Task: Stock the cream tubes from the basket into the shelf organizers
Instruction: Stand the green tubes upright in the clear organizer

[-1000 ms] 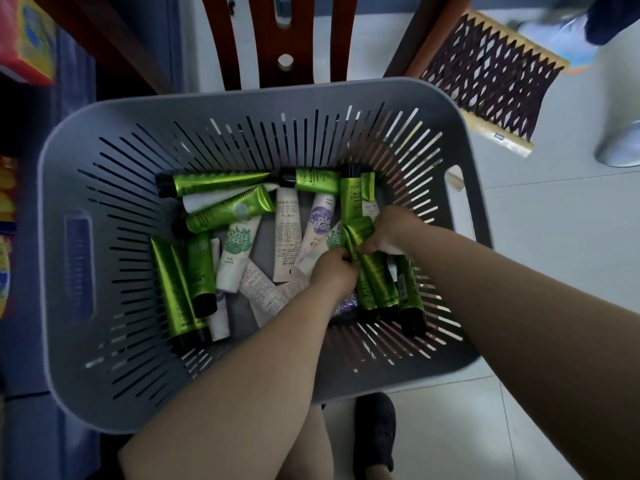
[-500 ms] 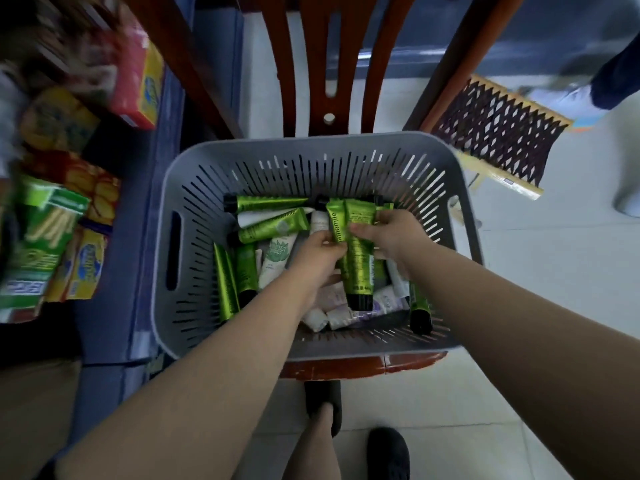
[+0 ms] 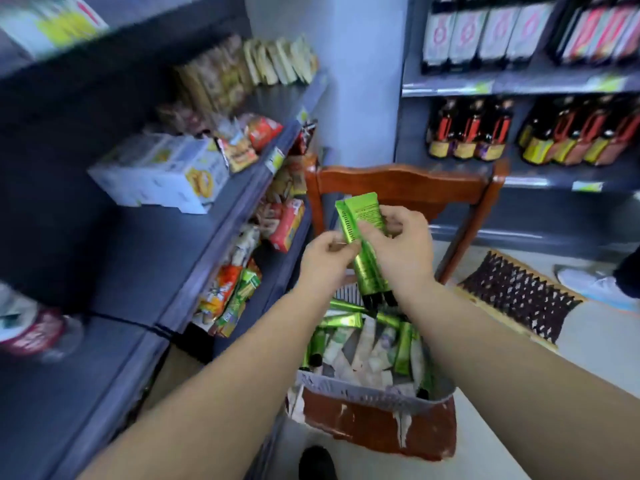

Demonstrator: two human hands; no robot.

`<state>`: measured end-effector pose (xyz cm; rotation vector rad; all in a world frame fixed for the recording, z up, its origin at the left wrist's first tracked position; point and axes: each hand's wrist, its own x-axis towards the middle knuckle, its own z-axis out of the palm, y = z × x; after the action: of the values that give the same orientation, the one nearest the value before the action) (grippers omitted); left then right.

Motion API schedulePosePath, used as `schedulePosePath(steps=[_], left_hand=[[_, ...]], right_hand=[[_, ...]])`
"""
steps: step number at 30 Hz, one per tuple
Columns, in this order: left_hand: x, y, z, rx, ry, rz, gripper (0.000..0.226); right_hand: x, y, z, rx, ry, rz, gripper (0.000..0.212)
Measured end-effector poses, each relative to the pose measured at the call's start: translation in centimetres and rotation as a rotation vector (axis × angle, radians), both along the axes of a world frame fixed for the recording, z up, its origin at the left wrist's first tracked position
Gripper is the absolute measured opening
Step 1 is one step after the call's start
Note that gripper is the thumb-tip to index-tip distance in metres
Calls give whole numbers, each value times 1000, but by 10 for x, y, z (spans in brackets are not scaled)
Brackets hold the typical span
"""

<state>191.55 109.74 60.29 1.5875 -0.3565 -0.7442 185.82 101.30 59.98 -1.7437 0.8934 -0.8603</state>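
I hold two or three green cream tubes (image 3: 363,244) bunched upright above the basket, black caps pointing down. My right hand (image 3: 401,247) grips them from the right, thumb across their front. My left hand (image 3: 327,261) pinches the bunch from the left side. Below them the grey slotted basket (image 3: 374,396) sits on a chair seat and holds several more green and white tubes (image 3: 367,344). No shelf organizer is plainly visible.
A brown wooden chair (image 3: 408,185) carries the basket. Dark shelves (image 3: 214,230) with snack packs and a white box (image 3: 162,171) run along the left. Bottles (image 3: 467,133) fill shelves at the back right. A brown mat (image 3: 516,296) and a person's shoe (image 3: 595,285) lie on the floor.
Both hands have lifted the green tubes up out of the basket. My view has swung up from the basket to the shelves.
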Motion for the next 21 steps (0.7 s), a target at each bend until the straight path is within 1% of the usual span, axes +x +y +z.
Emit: schedulePosePath(steps=[2, 4, 6, 9, 12, 15, 17, 18, 20, 21], left_hand=[[-7, 18, 50, -28, -100, 49, 16], [-12, 37, 98, -56, -203, 110, 21], [-14, 60, 145, -84, -339, 168, 22], [-17, 99, 204, -75, -542, 242, 17], [-20, 144, 250, -96, -603, 291, 6], [-24, 195, 286, -135, -614, 332, 11], [-29, 227, 305, -160, -592, 350, 13], [-33, 246, 315, -161, -599, 376, 12], [-39, 285, 331, -155, -636, 425, 9], [-42, 307, 341, -140, -662, 451, 7]], right_hand=[[-3, 15, 53, -77, -44, 25, 31], [-6, 33, 106, -137, -76, 103, 26], [-5, 54, 153, -199, -143, 209, 24], [-5, 89, 212, -282, -251, 328, 28], [2, 126, 255, -294, -366, 438, 28], [8, 169, 287, -220, -484, 571, 28], [9, 195, 304, -128, -552, 667, 23], [10, 212, 313, -91, -585, 732, 20], [10, 248, 327, -50, -637, 838, 21], [13, 269, 333, -30, -669, 879, 15]])
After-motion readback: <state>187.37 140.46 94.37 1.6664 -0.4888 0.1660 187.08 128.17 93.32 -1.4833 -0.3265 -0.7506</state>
